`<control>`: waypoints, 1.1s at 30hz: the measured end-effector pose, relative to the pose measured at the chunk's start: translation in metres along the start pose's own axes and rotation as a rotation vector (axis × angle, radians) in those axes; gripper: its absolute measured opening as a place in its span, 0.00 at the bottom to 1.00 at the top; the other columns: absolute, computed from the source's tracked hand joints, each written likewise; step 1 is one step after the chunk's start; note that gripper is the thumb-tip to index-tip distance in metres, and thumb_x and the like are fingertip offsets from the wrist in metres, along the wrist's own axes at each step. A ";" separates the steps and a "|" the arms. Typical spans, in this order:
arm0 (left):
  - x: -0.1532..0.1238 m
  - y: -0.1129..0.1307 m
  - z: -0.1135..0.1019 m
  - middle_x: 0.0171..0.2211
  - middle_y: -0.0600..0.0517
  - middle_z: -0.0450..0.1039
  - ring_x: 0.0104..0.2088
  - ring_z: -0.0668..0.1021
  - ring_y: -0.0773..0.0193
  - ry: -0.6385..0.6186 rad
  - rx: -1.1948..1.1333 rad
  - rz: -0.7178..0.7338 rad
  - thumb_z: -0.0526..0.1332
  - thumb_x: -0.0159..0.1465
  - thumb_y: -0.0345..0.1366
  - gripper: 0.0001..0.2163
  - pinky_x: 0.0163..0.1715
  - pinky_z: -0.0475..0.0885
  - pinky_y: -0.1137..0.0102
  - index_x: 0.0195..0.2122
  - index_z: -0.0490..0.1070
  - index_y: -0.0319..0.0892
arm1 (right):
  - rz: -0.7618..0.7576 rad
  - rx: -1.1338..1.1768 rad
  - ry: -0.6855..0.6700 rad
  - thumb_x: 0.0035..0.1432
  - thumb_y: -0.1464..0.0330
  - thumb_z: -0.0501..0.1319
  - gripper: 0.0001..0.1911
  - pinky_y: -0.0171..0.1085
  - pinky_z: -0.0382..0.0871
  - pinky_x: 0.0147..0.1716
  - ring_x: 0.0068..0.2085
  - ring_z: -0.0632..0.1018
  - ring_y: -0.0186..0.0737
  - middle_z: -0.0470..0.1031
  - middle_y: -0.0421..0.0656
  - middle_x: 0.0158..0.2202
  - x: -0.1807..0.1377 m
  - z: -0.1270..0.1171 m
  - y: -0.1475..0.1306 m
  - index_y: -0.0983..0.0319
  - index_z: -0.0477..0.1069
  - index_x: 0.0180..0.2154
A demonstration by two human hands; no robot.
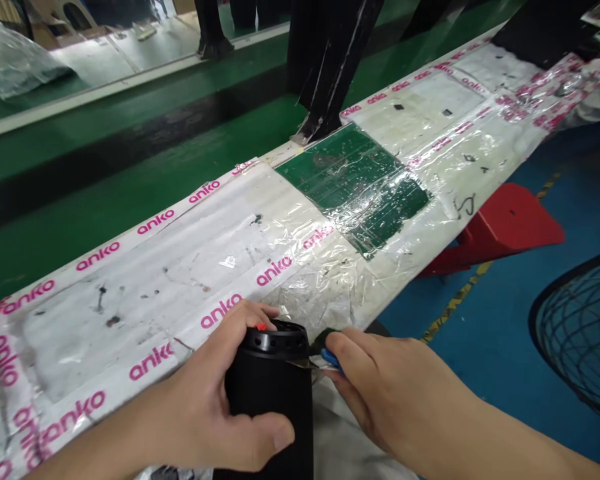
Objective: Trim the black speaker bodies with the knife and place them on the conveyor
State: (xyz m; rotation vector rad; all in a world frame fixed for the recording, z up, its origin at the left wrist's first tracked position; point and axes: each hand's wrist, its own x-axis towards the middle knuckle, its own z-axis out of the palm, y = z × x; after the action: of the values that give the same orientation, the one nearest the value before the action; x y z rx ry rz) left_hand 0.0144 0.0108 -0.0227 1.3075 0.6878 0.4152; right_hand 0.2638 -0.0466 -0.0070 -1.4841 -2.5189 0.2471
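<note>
My left hand (220, 407) is wrapped round a black cylindrical part (273, 393) with a perforated top rim and a small red dot, held upright at the near edge of the workbench (145, 280). My right hand (380, 387) is closed on a small blue-handled tool (330, 359). Its thin metal tip touches the upper right side of the black part. The lower end of the part is cut off by the frame.
The workbench is covered in white sheet and clear tape printed with pink "anko". A green mat (350, 183) is taped down at mid-bench. A red stool (500, 223) and a black wire fan guard (580, 327) stand on the blue floor at right. Someone's dark legs (330, 60) are beyond the bench.
</note>
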 end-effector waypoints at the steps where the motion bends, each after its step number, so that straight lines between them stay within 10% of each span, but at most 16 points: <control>1: 0.001 0.002 0.000 0.56 0.50 0.62 0.68 0.61 0.38 -0.006 -0.003 -0.011 0.74 0.58 0.36 0.27 0.58 0.71 0.54 0.55 0.62 0.55 | 0.007 0.012 -0.025 0.70 0.76 0.45 0.12 0.41 0.53 0.16 0.19 0.75 0.42 0.70 0.38 0.25 0.002 -0.001 0.000 0.59 0.64 0.39; 9: -0.003 0.005 0.009 0.51 0.50 0.65 0.58 0.70 0.46 0.106 0.128 0.063 0.72 0.60 0.38 0.23 0.45 0.74 0.63 0.52 0.63 0.52 | -0.073 0.072 -0.131 0.75 0.70 0.45 0.12 0.41 0.56 0.17 0.19 0.75 0.41 0.72 0.35 0.24 0.011 -0.031 0.012 0.55 0.61 0.38; 15: -0.017 0.024 0.007 0.35 0.55 0.65 0.32 0.72 0.61 0.356 0.258 -0.112 0.67 0.66 0.45 0.16 0.28 0.69 0.69 0.46 0.61 0.50 | 0.067 0.175 0.161 0.77 0.71 0.48 0.07 0.36 0.69 0.21 0.22 0.78 0.39 0.76 0.37 0.26 -0.010 -0.040 0.023 0.56 0.62 0.48; 33: -0.012 0.037 0.004 0.36 0.53 0.66 0.36 0.70 0.56 0.263 0.523 -0.153 0.66 0.57 0.40 0.14 0.31 0.66 0.65 0.38 0.61 0.47 | -0.117 0.036 0.052 0.78 0.70 0.41 0.14 0.40 0.61 0.22 0.24 0.75 0.41 0.73 0.40 0.29 0.017 0.002 -0.009 0.61 0.63 0.46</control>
State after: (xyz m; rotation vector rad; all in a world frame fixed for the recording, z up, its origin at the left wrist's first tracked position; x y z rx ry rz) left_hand 0.0122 0.0092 0.0163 1.6920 1.1645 0.2926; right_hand 0.2471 -0.0361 -0.0055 -1.3072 -2.5350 0.2308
